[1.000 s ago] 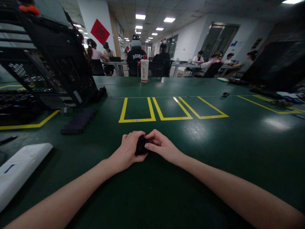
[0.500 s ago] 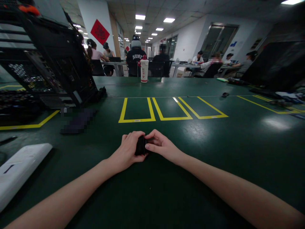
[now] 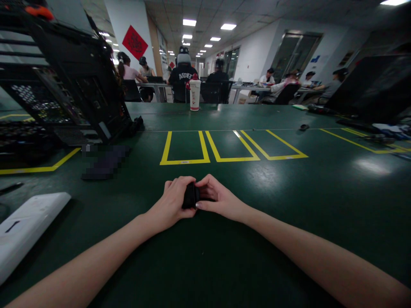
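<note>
A small black object [image 3: 189, 196] is held between my two hands over the green table [image 3: 205, 265], a little in front of the taped yellow frames [image 3: 185, 162]. My left hand [image 3: 175, 199] wraps round it from the left, its thumb along the near side. From the right, my right hand [image 3: 216, 199] grips its right edge, fingertips at the far corner and thumb at the near corner. The fingers hide much of the object, and its exact kind cannot be made out.
An open black computer case [image 3: 93, 94] stands at the left, with a dark blurred slab [image 3: 105, 163] before it. A white device [image 3: 32, 218] lies at the near left. A white cup [image 3: 194, 95] stands at the far edge. People sit beyond.
My right thumb has moved down along the near edge of the black object, and more of its right side shows. My left hand has not visibly moved.
</note>
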A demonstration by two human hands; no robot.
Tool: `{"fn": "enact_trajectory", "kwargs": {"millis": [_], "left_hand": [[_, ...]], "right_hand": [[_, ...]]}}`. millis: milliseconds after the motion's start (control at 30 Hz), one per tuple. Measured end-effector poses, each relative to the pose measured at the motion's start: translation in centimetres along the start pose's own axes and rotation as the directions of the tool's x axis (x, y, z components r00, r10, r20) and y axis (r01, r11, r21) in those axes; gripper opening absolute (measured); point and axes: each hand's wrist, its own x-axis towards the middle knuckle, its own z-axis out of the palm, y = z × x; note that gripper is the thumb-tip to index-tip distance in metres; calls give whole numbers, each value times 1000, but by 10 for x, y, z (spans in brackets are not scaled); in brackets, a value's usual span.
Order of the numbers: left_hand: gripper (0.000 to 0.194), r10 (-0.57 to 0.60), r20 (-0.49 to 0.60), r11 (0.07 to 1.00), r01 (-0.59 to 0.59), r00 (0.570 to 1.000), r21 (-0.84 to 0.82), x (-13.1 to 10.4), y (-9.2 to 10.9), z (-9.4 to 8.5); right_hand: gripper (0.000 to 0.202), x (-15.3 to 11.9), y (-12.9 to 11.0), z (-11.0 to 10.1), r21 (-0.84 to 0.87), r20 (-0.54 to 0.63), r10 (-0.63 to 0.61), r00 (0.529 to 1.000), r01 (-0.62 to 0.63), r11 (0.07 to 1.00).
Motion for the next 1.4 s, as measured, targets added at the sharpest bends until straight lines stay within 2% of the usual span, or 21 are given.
{"fn": "enact_trajectory", "kwargs": {"millis": [133, 267, 467, 533, 733, 867, 967, 1100, 1267, 1400], "left_hand": [[54, -10, 17, 1000, 10, 1000, -5, 1, 2, -2], [54, 2, 40, 1000, -2, 999, 6, 1, 3, -5], [56, -14, 19, 1000, 14, 1000, 10, 1, 2, -2], [58, -18, 11, 1000, 17, 1000, 10, 0, 1, -1], [57, -15, -7, 1000, 15, 1000, 0, 0, 0, -1], [55, 7, -1, 1000, -7, 1000, -9, 0, 0, -1], [57, -8, -14, 1000, 8, 1000, -3, 0, 0, -1], [56, -4, 32, 1000, 4, 999, -3, 0, 1, -4], [54, -3, 22, 1000, 4, 1000, -7, 1, 2, -6], [54, -11, 31, 1000, 11, 999, -18, 1, 2, -5]], "right_hand": [[23, 2, 3, 3, 11, -53, -1, 999, 1, 1000], [31, 3, 7, 4, -12, -95, -13, 995, 12, 1000], [34, 0, 2, 1, 19, 15, -5, 1000, 5, 1000], [36, -1, 0, 1, 13, 15, -6, 1000, 5, 1000], [21, 1, 2, 3, 13, -58, 10, 998, -9, 1000], [32, 2, 4, 2, -25, -101, 27, 995, -30, 999], [32, 0, 3, 1, 1, -44, 30, 999, -30, 1000], [37, -1, 2, 0, 50, 23, -9, 1000, 8, 999], [20, 2, 5, 1, 51, -55, 1, 998, 2, 999], [25, 4, 6, 1, -9, -104, 24, 994, -25, 1000]]}}
